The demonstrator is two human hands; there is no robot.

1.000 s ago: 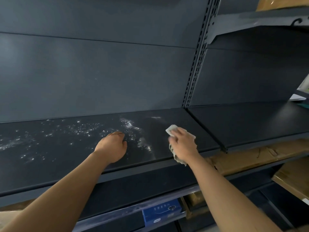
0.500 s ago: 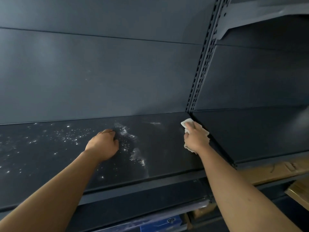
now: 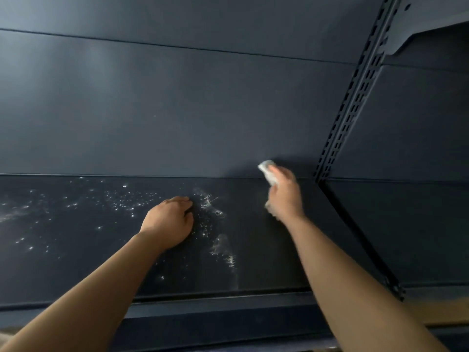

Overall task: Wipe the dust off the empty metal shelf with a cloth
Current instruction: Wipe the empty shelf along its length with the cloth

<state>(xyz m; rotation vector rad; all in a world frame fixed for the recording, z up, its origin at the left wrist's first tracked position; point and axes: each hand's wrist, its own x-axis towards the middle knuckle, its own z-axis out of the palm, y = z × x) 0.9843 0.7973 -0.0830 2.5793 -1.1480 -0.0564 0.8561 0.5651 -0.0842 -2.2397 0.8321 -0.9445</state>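
White dust specks (image 3: 121, 201) are scattered over the left and middle of the dark metal shelf (image 3: 266, 255). The left hand (image 3: 168, 223) is rested on the shelf amid the specks, its fingers curled under in a loose fist with nothing seen in its grip. A smeared dust streak (image 3: 223, 247) is seen just to its right. Farther right, a pale cloth (image 3: 269, 172) is bunched in the clenched grip of the right hand (image 3: 285, 194), at the back of the shelf where it meets the back panel (image 3: 177, 110). A slotted upright (image 3: 355, 97) is seen beyond.
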